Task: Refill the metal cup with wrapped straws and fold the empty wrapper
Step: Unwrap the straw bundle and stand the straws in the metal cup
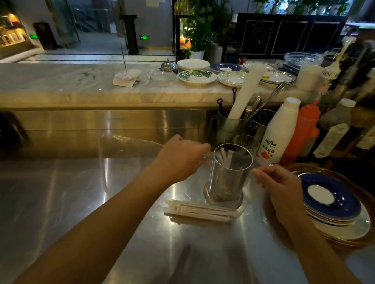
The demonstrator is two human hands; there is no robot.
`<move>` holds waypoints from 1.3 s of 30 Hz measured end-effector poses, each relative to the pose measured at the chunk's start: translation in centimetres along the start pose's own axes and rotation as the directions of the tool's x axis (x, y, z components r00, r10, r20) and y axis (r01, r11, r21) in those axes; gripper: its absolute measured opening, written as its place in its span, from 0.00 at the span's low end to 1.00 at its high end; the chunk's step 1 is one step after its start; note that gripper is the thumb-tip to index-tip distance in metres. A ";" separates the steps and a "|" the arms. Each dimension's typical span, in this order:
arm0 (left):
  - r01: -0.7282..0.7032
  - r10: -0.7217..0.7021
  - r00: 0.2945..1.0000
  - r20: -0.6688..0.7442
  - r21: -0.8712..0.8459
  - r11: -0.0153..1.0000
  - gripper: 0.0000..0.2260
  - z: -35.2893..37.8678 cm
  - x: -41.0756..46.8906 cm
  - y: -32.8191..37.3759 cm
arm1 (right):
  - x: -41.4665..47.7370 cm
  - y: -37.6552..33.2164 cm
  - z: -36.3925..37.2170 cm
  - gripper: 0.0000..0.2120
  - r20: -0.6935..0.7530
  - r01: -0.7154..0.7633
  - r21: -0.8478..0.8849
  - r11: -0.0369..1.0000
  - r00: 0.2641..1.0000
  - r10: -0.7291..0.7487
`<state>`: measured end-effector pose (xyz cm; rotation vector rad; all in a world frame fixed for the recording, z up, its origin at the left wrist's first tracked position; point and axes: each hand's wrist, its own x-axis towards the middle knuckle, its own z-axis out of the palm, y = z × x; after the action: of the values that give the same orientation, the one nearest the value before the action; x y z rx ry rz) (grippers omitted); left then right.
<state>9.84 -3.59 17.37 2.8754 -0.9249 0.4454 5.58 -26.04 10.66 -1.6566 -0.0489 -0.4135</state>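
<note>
The metal cup (228, 176) stands upright on the steel counter, with a few paper-wrapped straws (224, 158) leaning inside it. A bundle of wrapped straws (201, 211) lies flat just in front of the cup. My left hand (180, 158) is at the cup's left rim, fingers closed on the end of a clear plastic wrapper (128, 141) that trails left along the counter. My right hand (278, 186) hovers at the cup's right side with its fingers curled together. Whether anything is pinched in them is unclear.
A stack of blue and white plates (334, 205) sits close on the right. Behind the cup are a glass (247, 143), a utensil holder (232, 125), a white bottle (277, 133), an orange squeeze bottle (302, 130) and more bottles. Plates line the marble ledge (74, 88).
</note>
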 end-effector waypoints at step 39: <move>-0.285 0.225 0.957 -0.183 -0.457 0.843 0.09 -11.1 12.6 8.3 | -4.8 0.8 -11.2 0.10 -0.496 -0.072 0.135 0.988 0.858 0.131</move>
<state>12.04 -15.43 31.76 2.2625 -1.2059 0.3445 -1.29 -35.96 9.27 -1.3884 0.4003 -0.7397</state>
